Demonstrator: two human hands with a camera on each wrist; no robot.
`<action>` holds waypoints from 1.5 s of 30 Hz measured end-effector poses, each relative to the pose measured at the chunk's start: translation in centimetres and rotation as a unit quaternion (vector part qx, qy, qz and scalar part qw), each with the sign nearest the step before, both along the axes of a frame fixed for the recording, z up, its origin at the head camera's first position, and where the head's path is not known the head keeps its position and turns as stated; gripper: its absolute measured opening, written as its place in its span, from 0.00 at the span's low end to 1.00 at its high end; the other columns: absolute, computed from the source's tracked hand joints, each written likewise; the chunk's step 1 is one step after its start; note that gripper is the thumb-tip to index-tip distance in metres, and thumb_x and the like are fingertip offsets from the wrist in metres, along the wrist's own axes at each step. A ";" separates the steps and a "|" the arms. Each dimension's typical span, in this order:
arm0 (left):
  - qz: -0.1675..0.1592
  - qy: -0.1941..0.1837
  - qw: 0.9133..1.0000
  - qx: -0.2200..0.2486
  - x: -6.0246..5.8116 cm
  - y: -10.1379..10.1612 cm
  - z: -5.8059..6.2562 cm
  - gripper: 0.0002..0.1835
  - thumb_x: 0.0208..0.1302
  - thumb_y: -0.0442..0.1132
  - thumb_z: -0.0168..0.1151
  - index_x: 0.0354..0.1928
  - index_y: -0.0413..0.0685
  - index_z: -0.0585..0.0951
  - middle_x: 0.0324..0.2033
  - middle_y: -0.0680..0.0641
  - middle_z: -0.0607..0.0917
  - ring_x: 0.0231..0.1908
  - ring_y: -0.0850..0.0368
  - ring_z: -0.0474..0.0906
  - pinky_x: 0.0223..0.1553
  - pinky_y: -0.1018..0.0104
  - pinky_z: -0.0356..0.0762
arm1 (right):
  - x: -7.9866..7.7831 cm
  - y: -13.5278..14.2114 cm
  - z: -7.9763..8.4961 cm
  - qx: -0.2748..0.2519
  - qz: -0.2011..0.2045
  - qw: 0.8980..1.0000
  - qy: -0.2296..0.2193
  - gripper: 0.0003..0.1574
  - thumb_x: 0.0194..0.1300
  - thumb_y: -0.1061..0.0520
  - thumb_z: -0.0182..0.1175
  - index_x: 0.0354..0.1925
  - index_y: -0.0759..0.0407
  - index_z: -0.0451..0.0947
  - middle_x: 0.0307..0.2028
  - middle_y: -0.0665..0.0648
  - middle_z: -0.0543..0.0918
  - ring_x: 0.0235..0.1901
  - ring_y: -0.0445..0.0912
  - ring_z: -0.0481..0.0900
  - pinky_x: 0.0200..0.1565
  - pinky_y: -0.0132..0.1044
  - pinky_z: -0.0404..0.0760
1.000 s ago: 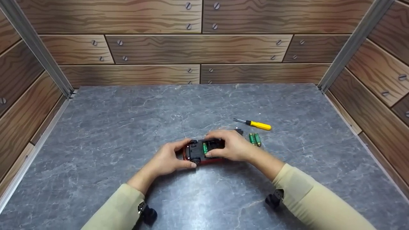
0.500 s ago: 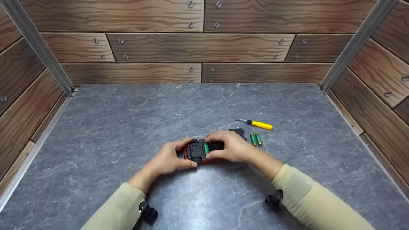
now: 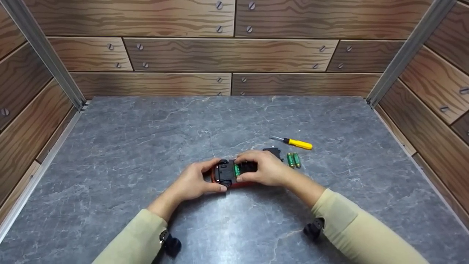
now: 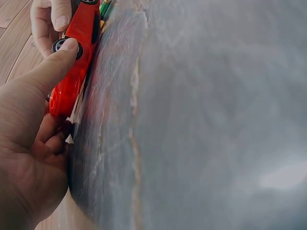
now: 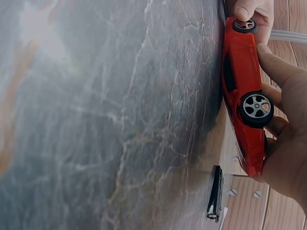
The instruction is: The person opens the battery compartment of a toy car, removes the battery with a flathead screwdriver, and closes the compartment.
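Note:
A red toy car (image 3: 224, 172) lies upside down on the table, its black underside and wheels facing up. My left hand (image 3: 192, 182) grips one end of it, the thumb on a wheel (image 4: 60, 45) in the left wrist view. My right hand (image 3: 265, 167) arches over the open battery compartment. Its thumb and forefinger sit at the two ends of a green battery (image 3: 237, 169) lying across the compartment, pinching it. In the right wrist view the car's red side (image 5: 244, 62) shows beside that hand. Part of the compartment is hidden under the right palm.
Two green batteries (image 3: 294, 160) lie side by side right of the car. A black plastic cover (image 3: 272, 151) rests just behind the right hand. Farther back is a screwdriver (image 3: 299, 143) with a yellow handle. Wood-patterned walls (image 3: 229, 55) enclose the grey table (image 3: 146, 128).
The head view has shifted slightly. More of the black cover now shows behind my right hand. Both hands keep nearly the same places on the car and battery.

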State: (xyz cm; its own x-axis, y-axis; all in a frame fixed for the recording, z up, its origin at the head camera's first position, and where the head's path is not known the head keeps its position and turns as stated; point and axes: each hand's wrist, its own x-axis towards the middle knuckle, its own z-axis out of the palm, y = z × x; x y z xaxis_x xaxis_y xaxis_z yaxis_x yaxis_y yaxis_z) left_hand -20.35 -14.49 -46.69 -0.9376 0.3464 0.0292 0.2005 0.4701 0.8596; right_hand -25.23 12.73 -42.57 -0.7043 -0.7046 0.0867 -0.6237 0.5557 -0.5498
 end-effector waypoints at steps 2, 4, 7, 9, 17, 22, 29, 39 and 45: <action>0.000 0.001 1.000 0.001 0.0 0.0 -0.1 0.51 0.51 0.49 0.86 0.76 0.46 0.73 0.71 0.42 0.77 0.69 0.44 0.74 0.75 0.45 0.62 | 0.0 0.0 -0.1 0.000 -0.001 1.000 0.001 0.32 0.65 0.40 0.75 0.61 0.53 0.85 0.63 0.56 0.84 0.66 0.56 0.79 0.69 0.57 0.74; 0.000 0.001 1.000 0.002 0.0 0.0 -0.1 0.50 0.51 0.48 0.86 0.76 0.46 0.73 0.71 0.42 0.77 0.69 0.45 0.74 0.75 0.45 0.63 | 0.0 -0.1 -0.1 -0.002 -0.001 1.000 -0.001 0.32 0.65 0.40 0.76 0.60 0.54 0.85 0.63 0.56 0.85 0.65 0.56 0.79 0.69 0.56 0.74; -0.002 0.000 1.000 0.006 0.1 0.0 -0.1 0.50 0.52 0.48 0.86 0.76 0.44 0.73 0.71 0.42 0.78 0.69 0.46 0.74 0.75 0.47 0.63 | 0.0 -0.1 -0.1 -0.005 0.001 1.000 -0.002 0.31 0.65 0.42 0.76 0.60 0.55 0.85 0.62 0.57 0.85 0.65 0.56 0.80 0.69 0.55 0.74; -0.003 -0.002 1.000 0.007 0.1 0.1 -0.1 0.50 0.52 0.47 0.86 0.76 0.43 0.73 0.71 0.41 0.77 0.70 0.46 0.74 0.76 0.48 0.62 | 0.0 -0.1 -0.1 -0.006 0.002 1.000 -0.004 0.31 0.64 0.43 0.76 0.60 0.56 0.85 0.62 0.57 0.85 0.65 0.56 0.80 0.70 0.54 0.74; -0.003 -0.006 1.000 0.010 0.1 0.0 0.2 0.51 0.51 0.47 0.86 0.76 0.43 0.73 0.72 0.39 0.75 0.71 0.43 0.73 0.76 0.46 0.61 | -0.1 -0.2 0.1 -0.003 -0.001 1.000 -0.010 0.29 0.66 0.45 0.75 0.59 0.56 0.86 0.63 0.58 0.85 0.66 0.56 0.79 0.71 0.55 0.73; -0.003 -0.004 1.000 0.008 0.0 0.1 0.3 0.51 0.52 0.49 0.86 0.76 0.42 0.72 0.72 0.40 0.76 0.72 0.43 0.71 0.77 0.46 0.60 | -0.1 -0.2 0.0 0.000 -0.001 1.000 -0.011 0.28 0.67 0.45 0.74 0.60 0.56 0.86 0.64 0.59 0.84 0.67 0.57 0.78 0.72 0.55 0.71; -0.004 0.001 1.000 0.003 0.0 0.0 0.0 0.51 0.52 0.50 0.86 0.77 0.43 0.72 0.72 0.41 0.76 0.72 0.43 0.70 0.77 0.45 0.60 | 0.0 -0.2 0.0 -0.004 -0.001 1.000 -0.020 0.26 0.70 0.44 0.72 0.60 0.56 0.86 0.64 0.59 0.83 0.67 0.56 0.78 0.71 0.54 0.72; -0.002 -0.002 1.000 0.008 0.0 0.0 0.0 0.50 0.52 0.48 0.86 0.76 0.44 0.73 0.72 0.40 0.76 0.71 0.44 0.72 0.76 0.46 0.61 | 0.0 0.1 0.1 0.005 0.010 1.000 -0.020 0.28 0.67 0.42 0.73 0.59 0.56 0.86 0.66 0.60 0.82 0.69 0.57 0.76 0.72 0.56 0.70; -0.002 -0.006 1.000 0.005 0.0 0.0 0.1 0.51 0.51 0.48 0.86 0.76 0.45 0.73 0.71 0.42 0.77 0.69 0.46 0.75 0.75 0.46 0.63 | -0.1 0.1 0.2 0.011 0.015 1.000 -0.023 0.33 0.66 0.41 0.75 0.62 0.57 0.84 0.67 0.60 0.81 0.69 0.58 0.75 0.73 0.57 0.69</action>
State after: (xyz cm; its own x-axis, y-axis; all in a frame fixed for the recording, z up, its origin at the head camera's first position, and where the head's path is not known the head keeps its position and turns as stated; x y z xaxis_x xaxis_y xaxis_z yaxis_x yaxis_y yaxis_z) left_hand -20.38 -14.46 -46.62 -0.9362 0.3507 0.0217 0.1926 0.4605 0.8665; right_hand -25.31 12.85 -42.34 -0.6859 -0.7266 0.0396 -0.6145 0.5493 -0.5663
